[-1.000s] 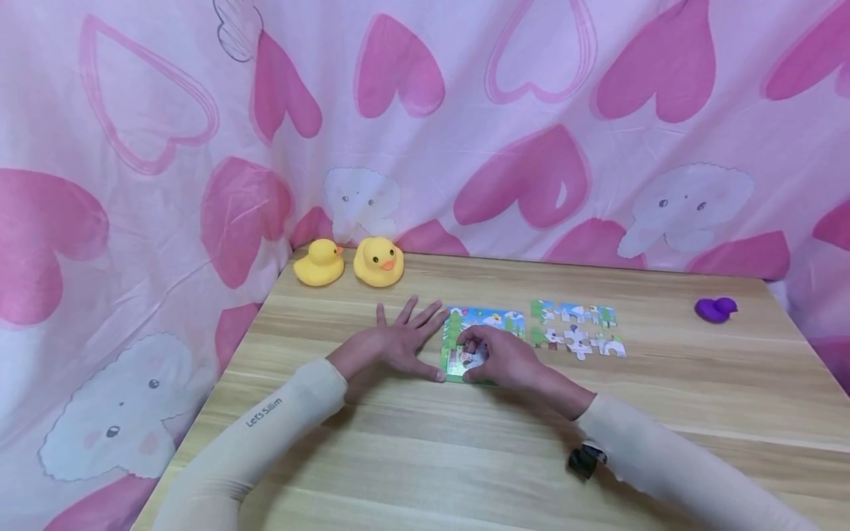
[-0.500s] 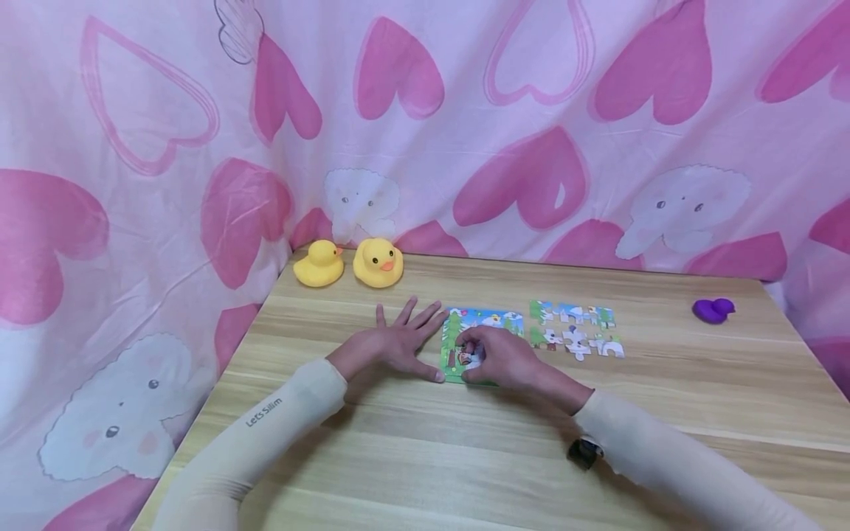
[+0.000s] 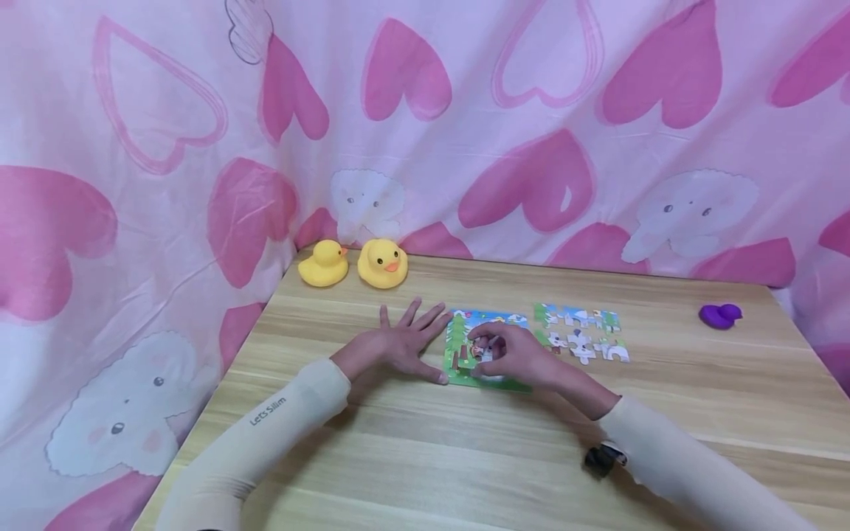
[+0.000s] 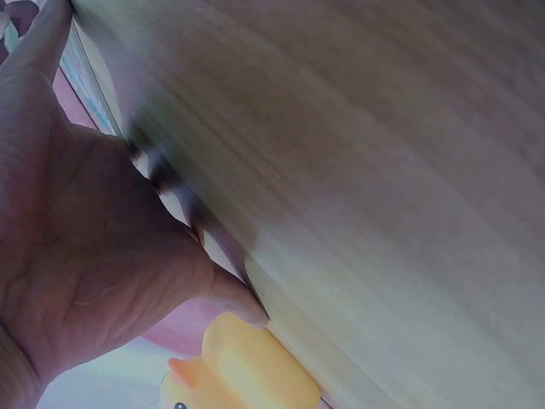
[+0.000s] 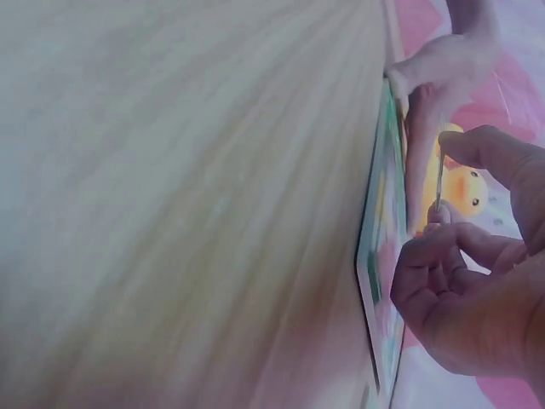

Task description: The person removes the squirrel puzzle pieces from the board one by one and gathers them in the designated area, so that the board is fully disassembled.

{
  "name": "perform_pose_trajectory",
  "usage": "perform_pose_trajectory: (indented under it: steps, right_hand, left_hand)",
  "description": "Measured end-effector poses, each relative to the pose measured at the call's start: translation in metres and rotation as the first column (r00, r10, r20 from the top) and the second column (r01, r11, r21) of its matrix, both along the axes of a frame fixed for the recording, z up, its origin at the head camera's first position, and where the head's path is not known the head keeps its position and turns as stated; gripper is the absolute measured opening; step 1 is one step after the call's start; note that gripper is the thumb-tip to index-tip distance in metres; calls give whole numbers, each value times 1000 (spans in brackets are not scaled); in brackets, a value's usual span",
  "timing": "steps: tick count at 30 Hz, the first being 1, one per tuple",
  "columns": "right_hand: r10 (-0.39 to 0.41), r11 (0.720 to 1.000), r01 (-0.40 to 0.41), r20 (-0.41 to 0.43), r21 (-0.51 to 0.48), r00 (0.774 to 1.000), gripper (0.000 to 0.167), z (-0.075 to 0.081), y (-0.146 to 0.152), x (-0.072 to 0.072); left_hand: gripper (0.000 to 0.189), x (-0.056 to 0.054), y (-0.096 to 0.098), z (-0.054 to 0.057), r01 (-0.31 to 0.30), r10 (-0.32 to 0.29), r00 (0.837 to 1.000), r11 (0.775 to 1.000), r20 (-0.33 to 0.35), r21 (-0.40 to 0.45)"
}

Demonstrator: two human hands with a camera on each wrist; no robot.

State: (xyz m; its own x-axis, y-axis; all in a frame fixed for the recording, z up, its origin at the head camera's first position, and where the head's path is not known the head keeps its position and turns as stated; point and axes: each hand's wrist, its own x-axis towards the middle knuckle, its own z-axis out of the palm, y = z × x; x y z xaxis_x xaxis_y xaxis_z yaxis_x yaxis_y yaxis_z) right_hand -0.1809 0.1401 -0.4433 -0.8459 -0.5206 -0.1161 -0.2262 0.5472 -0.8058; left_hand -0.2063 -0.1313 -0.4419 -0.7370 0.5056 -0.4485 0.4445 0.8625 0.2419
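Note:
A puzzle board (image 3: 457,332) with a colourful picture of trees, sky and grass lies on the table. My left hand (image 3: 406,346) is spread at its left edge, thumb tip by the near corner and fingertips by the far one. Over the board, my right hand (image 3: 521,356) pinches a puzzle piece between thumb and fingertips; the right wrist view shows this puzzle piece (image 5: 440,181) edge-on, as a thin line raised off the board. The right hand hides part of the board. Beside the board on the right lie several loose puzzle pieces (image 3: 582,345) in two rows.
Two yellow rubber ducks (image 3: 323,264) sit at the table's back left. A purple rubber duck (image 3: 720,316) stands at the far right. Behind and to the left of the wooden table (image 3: 398,457) hangs a pink curtain (image 3: 425,147) with hearts.
The right hand has risen and shifted slightly right, its pinched puzzle piece now lifted from the board. The left hand keeps its place. The head view has shifted a little.

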Motion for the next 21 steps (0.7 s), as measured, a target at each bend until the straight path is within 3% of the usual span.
perform_pose_trajectory:
  steps: [5,10,21]
  right_hand:
    - [-23,1000,23,-28,-3,999,52,8,18,3]
    - [-45,997,51,-84,60,995,53,11,42,5]
    - [-43,987,77,-229,140,972,52,10,96,10]
  left_hand:
    - [122,0,1,1,-5,5,1000,1000,2,-4]
    - [123,1,0,3,-8,8,1000,1000,15,0]
    - [121,0,2,4,-8,8,1000,1000,18,-2]
